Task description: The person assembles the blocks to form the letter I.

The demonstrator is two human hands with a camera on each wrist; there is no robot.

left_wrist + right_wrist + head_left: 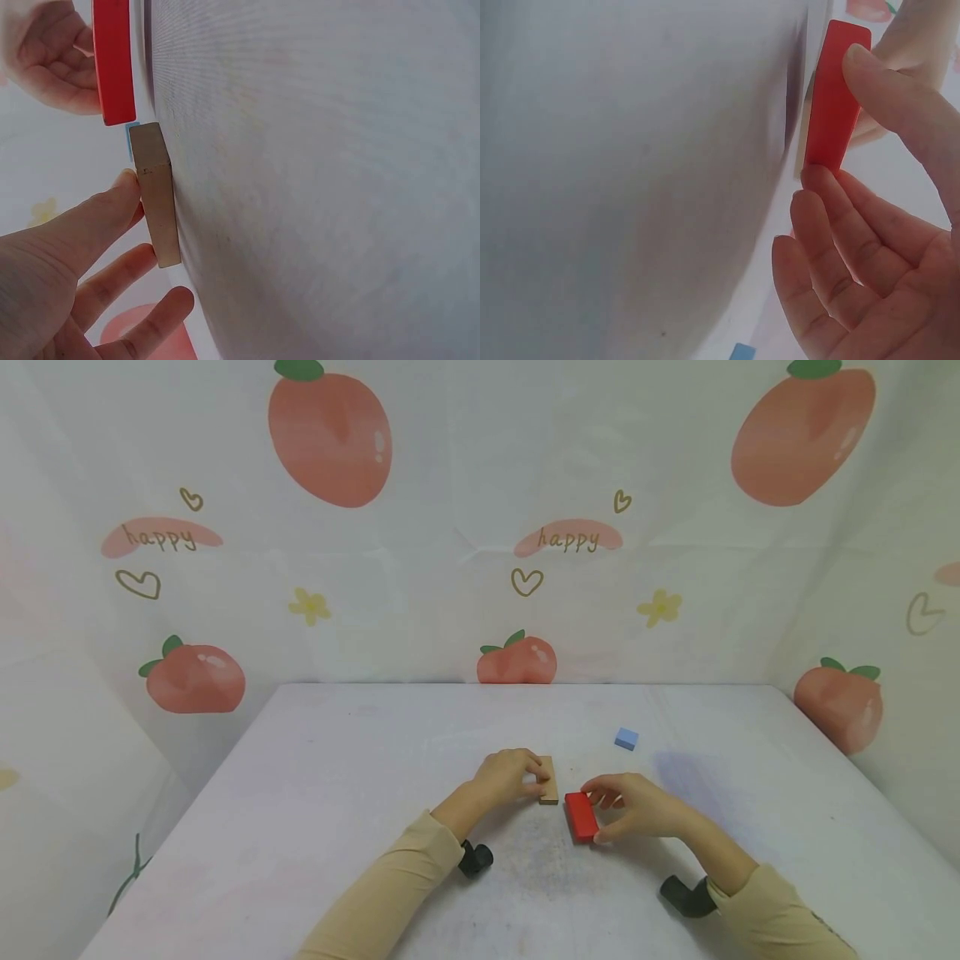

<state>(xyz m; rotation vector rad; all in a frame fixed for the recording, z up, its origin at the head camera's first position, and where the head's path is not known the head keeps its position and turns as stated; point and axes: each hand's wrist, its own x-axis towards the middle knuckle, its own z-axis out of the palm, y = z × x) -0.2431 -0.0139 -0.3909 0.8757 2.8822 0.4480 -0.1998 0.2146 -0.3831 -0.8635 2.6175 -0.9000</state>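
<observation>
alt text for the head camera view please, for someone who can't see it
The right hand holds a red block while the left hand touches a wooden block close by. Farther back on the pale table lies a small blue block; a fruit-print backdrop hangs behind.

White table (337,777): wooden block (551,779), blue block (627,738) (farther back).

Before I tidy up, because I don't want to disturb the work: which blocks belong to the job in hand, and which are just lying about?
Apparently part of the job:
tan rectangular wooden block, touched by the left hand
red rectangular block, pinched by the right hand

Apparently just lying about:
small light-blue block, touched by neither hand
</observation>
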